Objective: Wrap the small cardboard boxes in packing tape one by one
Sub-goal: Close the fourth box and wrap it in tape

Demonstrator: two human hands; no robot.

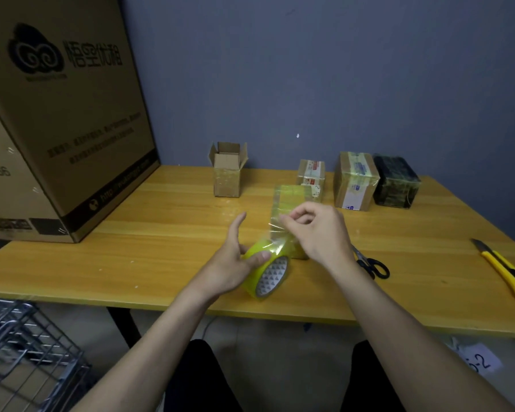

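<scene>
The left hand [235,263] cradles the tape roll [266,269] near the front edge of the table [161,248], thumb laid over the roll's upper rim and the other fingers spread and fairly straight behind it, so the roll stands on edge with its core opening facing down and to the right. Just beyond that thumb, the right hand [315,233] pinches the free edge of the tape strip [283,230] between thumb and forefinger, the remaining fingers curled loosely. The strip rises from the roll past the right fingertips and lies against the small box [290,203], which stands directly behind the fingers; its long axis appears upright, the narrow end pointing up, though the film blurs its outline. To do this pull well, I judge the left thumb should brake the roll while the right hand keeps the strip taut and square to the box, so no creases form. Beyond the fingers, an open-flapped box [227,171] stands to the left, and three taped boxes [356,179] line up to the right.
</scene>
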